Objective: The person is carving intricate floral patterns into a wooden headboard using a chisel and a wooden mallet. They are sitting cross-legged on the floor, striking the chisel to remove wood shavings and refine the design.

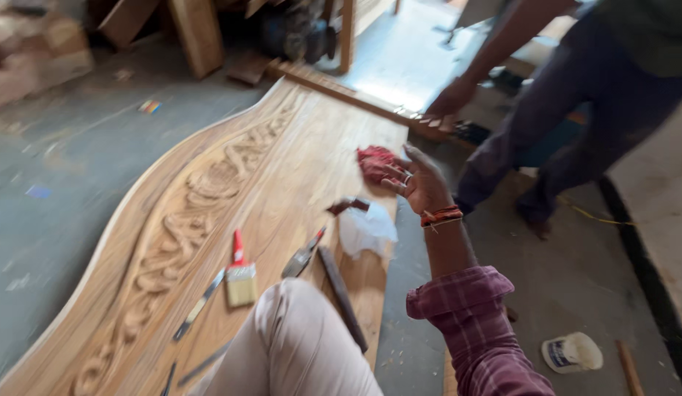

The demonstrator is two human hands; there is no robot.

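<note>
1. The head view looks down at a big wooden board (282, 176) that lies on the floor (55, 191).
2. The board has a wavy edge, and leaves and curls are cut into it along that side.
3. The person's right hand (422, 183) is out over the far right part of the board.
4. The fingers (396, 176) of this hand are spread wide, and they touch a red cloth (374, 163).
5. The red cloth lies bunched up on the board, near its right edge.
6. The picture is blurry there, so I cannot tell if the hand grips the cloth or only rests on it.
7. The wrist has a red band (441, 215), and the arm has a checked red sleeve (477, 330).
8. The left hand is not in the picture.
9. A brush with a red handle (240, 273) lies on the board, near the person's bent knee (297, 330).
10. A second brush (303, 255) lies just to the right of it.
11. A long dark tool (342, 297) lies beside the second brush, close to the board's right edge.
12. A white bag (367, 229) lies on the board, between the red cloth and the brushes.
13. A white tub (572, 352) sits on the floor on the right, well apart from the board.
14. Another person (576, 95) stands at the far end and bends down, with one hand (451, 99) near the board's far corner.
</note>
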